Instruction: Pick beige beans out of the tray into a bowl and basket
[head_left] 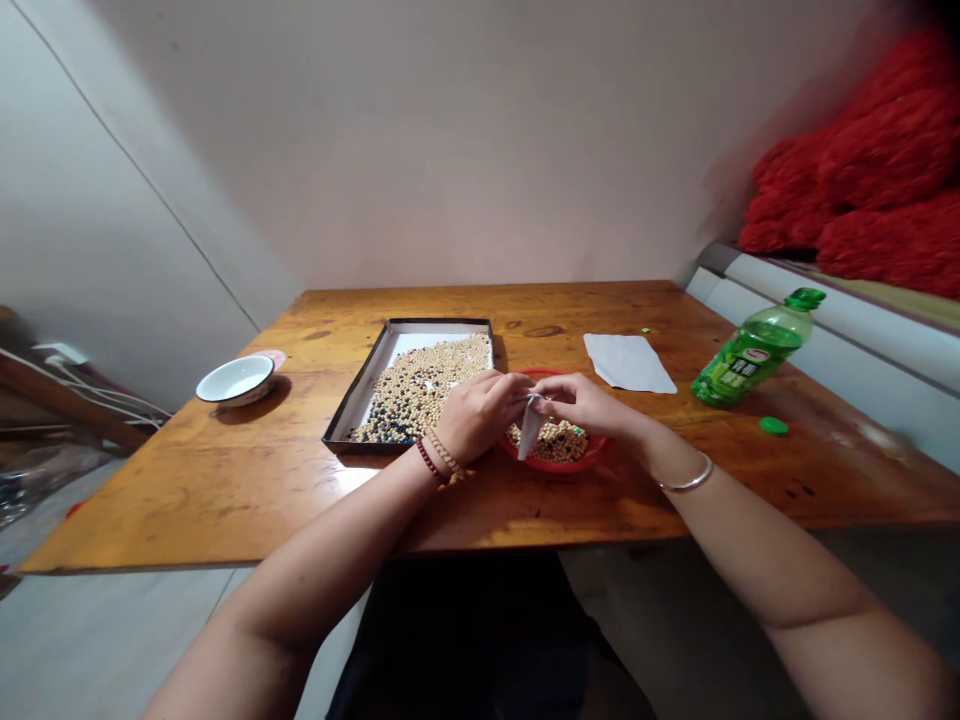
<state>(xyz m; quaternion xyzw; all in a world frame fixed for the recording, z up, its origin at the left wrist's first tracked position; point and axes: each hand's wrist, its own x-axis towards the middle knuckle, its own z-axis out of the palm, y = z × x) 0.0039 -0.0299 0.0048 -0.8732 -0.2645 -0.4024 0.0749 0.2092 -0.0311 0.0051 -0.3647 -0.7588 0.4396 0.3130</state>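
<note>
Both my hands meet above a red plastic basket that holds many small beads, mostly cream with some dark and green ones. Between the fingertips of my left hand and my right hand is a small whitish strip, perhaps paper or cloth, hanging down over the beads. Each hand is closed in a pinch on its upper end. Left of the basket lies a shallow black-edged box with a white inside, spread with cream and dark beads.
A white enamel bowl stands on the wooden table at the left. On the right are a white paper sheet, a green drink bottle and a green cap. Red bundles are piled at the far right.
</note>
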